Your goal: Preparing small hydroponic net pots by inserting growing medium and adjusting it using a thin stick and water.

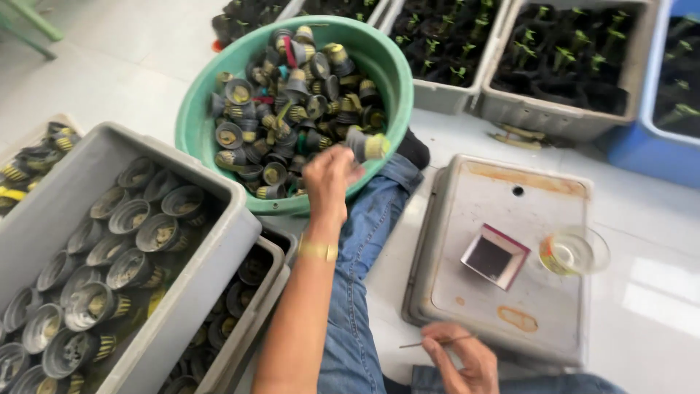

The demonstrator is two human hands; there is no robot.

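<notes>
Head view: a small dark cap (367, 146) is gripped by the left hand (329, 179) at the green basin (191, 131), at twelve o'clock; a thin stick (437, 341) is pinched by the right hand (459, 357) at five o'clock; the tilted basin's heaped caps could be spilled by a careless pull

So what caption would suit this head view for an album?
Left hand picks a small grey pot from a green basin; right hand holds a thin stick.
</notes>
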